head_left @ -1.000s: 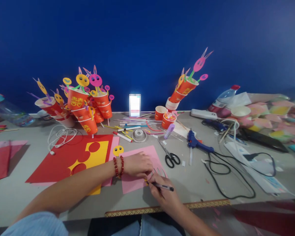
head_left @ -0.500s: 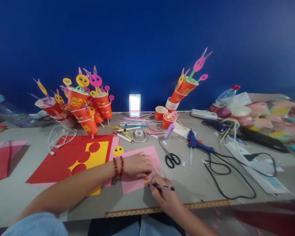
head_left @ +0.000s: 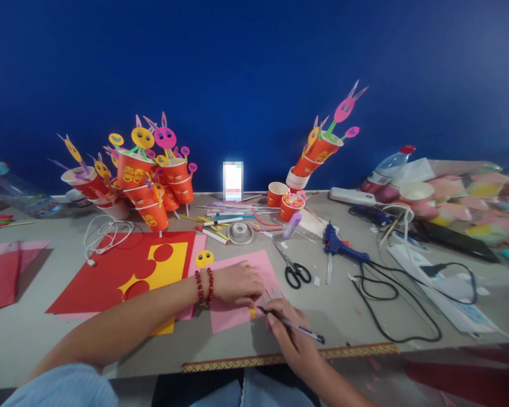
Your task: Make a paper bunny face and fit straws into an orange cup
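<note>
The fingers of the right hand [head_left: 294,333] are closed around a pen [head_left: 299,327], which sits over the right edge of a pink sheet of paper [head_left: 224,321]. Its long axis runs aslant: the tip points left and slightly away from the person, and the rear end points right and toward the bench's near edge. Whether the tip touches the paper is hard to tell.

Just left of the tip lies a small yellow piece [head_left: 253,312]. The left hand [head_left: 240,284] rests on the pink sheet with its fingers curled by that piece; I cannot tell whether they grip it or only press down.

Compared with half a second ago, the tip has come away from the yellow piece, the pen slopes more steeply and more of its barrel shows past the hand. The left hand has stayed in place.

Red beads [head_left: 199,287] circle the left wrist. Beyond it lies a yellow disc [head_left: 204,265] with two eyes. Scissors [head_left: 293,265] and a blue glue gun [head_left: 335,246] lie farther right on the bench [head_left: 331,316]; red paper [head_left: 93,282] lies to the left.
</note>
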The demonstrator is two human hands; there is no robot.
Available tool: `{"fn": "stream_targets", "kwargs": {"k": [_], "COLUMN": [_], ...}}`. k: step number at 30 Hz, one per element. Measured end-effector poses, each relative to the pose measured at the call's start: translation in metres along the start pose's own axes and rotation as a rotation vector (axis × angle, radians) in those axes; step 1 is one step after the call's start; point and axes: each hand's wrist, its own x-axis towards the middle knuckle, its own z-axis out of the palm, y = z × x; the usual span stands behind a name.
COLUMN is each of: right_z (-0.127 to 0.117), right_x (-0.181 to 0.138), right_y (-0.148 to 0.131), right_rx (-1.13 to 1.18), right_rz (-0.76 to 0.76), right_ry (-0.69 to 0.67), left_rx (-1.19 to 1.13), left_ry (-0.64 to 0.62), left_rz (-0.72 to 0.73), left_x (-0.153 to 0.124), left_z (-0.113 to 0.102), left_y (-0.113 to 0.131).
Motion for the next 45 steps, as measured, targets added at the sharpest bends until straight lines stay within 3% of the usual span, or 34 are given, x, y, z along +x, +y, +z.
{"fn": "stream_targets", "kwargs": {"k": [10,16,22,25,28,34,39,45], "right_z": [-0.001,-0.004,-0.005,-0.005,-0.005,-0.004,-0.005,-0.007], "right_x": [-0.010,-0.008,-0.007,-0.008,-0.008,-0.006,-0.006,-0.006], "right_y": [0.006,0.000,0.000,0.000,0.000,0.003,0.002,0.001], "right_rx": [-0.358,-0.432,-0.474,-0.492,-0.474,-0.455,-0.460,-0.492], "right_rz": [-0.214,-0.369,-0.388,-0.368,-0.346,-0.375,-0.375,-0.365], "right_ry": [-0.136,-0.130,-0.084,-0.082,-0.081,-0.042,-0.045,-0.041], "left_rx": [-0.018,-0.030,-0.022,0.006,0.025,0.063,0.050,0.023], "left_ry": [0.015,0.024,0.111,0.192,0.240,0.261,0.301,0.281], "left_rz": [-0.022,-0.065,-0.236,-0.408,-0.533,-0.562,-0.672,-0.681], "left_x": [-0.001,-0.002,-0.010,-0.020,-0.031,-0.039,-0.032,-0.030], "left_z": [0.002,-0.002,-0.006,-0.008,-0.005,0.026,0.046,0.044], "left_y": [-0.001,0.001,0.008,0.026,0.062,0.138,0.148,0.144]}}
